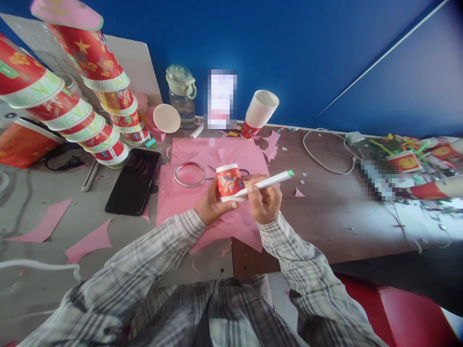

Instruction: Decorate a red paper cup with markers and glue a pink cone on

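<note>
My left hand (213, 205) is closed around a red printed paper cup (230, 182), its thumb near the white rim that faces me. In my right hand (265, 202) is a white marker (267, 181) with a green end pointing up and right. The marker's tip meets the cup's white lower edge. Both hands are above sheets of pink paper (181, 212). Just left of the cup lies a roll of clear tape (190, 174). Scissors (245, 172) are partly hidden behind the cup and my right hand.
Stacked cup towers (108, 62) stand at the left, beside a black phone (133, 180). At the back are a water bottle (182, 96), a lit blurred screen (221, 99) and nested paper cups (261, 113). A white cable (325, 166) and a cluttered pile (415, 164) lie right.
</note>
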Available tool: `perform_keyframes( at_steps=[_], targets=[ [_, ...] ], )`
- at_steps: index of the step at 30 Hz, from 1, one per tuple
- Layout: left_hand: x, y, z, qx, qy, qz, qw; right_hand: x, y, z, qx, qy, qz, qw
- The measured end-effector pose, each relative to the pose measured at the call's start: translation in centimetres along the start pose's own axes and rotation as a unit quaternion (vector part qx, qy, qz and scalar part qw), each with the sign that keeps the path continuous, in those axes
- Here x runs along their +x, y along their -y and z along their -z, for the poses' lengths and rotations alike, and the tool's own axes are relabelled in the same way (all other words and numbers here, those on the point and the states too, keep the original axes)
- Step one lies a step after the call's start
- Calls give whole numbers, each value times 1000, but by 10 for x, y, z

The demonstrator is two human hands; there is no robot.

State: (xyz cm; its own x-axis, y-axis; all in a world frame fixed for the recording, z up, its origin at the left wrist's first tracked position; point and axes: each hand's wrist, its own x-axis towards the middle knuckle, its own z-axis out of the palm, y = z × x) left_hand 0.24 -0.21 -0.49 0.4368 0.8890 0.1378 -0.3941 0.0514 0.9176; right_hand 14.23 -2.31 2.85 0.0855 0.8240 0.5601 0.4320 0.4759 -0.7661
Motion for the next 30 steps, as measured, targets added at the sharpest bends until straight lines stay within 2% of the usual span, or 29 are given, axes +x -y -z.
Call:
perform_keyframes(
  at_steps=[6,12,18,24,30],
  targets=[
    [0,-1,0,9,-4,-1,1000,2,-1,2,52,7,-12,999],
    [0,-1,-1,-2,1,-9,1000,3,1,2,-6,-35,-43,998],
    [-2,2,0,16,-4,0,1000,1,-1,0,-56,-37,5,998],
    [-2,1,0,15,-4,-3,1000,1,-1,0,-92,-27,21,995],
    [-1,1,0,21,-2,-7,1000,2,1,3,-42,7,21,999]
  ],
)
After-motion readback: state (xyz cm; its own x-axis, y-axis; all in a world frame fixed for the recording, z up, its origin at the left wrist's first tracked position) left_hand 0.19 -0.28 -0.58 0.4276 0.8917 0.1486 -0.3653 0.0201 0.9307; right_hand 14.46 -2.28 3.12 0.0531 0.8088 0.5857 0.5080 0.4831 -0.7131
